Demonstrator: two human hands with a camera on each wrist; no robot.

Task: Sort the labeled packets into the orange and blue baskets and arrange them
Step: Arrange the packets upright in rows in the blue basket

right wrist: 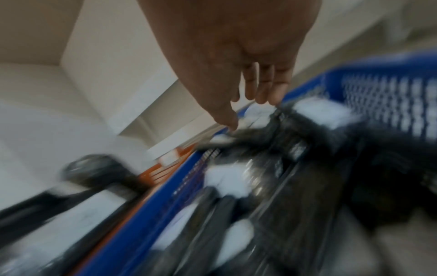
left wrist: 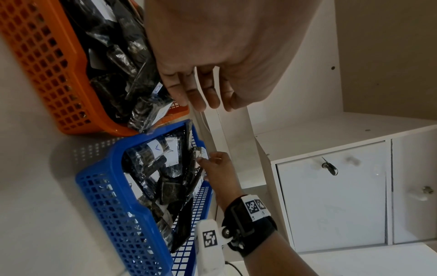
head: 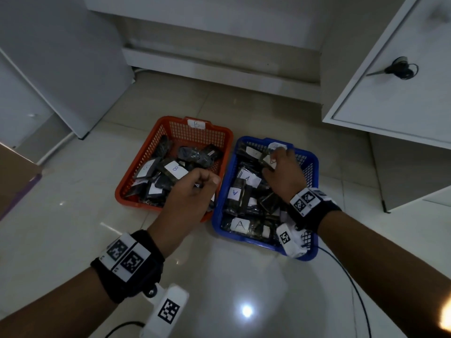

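An orange basket tagged B and a blue basket tagged A stand side by side on the floor. Both hold several dark packets with white labels. My left hand hovers over the orange basket's near right corner. In the left wrist view its fingers hang loosely and hold nothing. My right hand reaches into the far end of the blue basket and pinches a labeled packet by its edge, also seen in the left wrist view. The right wrist view is blurred.
A white cabinet with a key in its door stands to the right. More white furniture runs behind the baskets. A cardboard box sits at the left edge. A black cable trails over the glossy tiles.
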